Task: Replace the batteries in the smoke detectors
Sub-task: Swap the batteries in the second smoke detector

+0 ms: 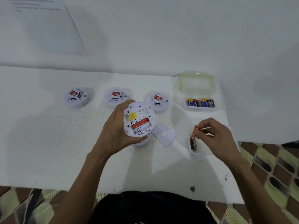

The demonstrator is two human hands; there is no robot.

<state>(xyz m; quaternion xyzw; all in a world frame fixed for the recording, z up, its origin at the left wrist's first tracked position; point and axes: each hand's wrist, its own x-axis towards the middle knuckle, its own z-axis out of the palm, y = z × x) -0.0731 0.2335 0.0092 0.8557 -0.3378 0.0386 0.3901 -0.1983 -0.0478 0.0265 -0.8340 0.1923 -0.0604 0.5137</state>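
Three smoke detectors (76, 97) sat in a row, far side of the white tabletop (48, 143). Left grip (116, 125) was curled round a fourth detector (142, 110), held back up, compartment open, one red battery (140, 123) inside. Loose cover (163, 134) lay just right of it. Right grip (215, 136) pinched an orange battery (194, 132) over black batteries (193, 144) on the tabletop. Clear box (196, 84) holding more batteries stood behind.

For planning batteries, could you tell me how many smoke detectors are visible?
4 smoke detectors: three in a row on the table, one in the left hand; another may hide beneath.
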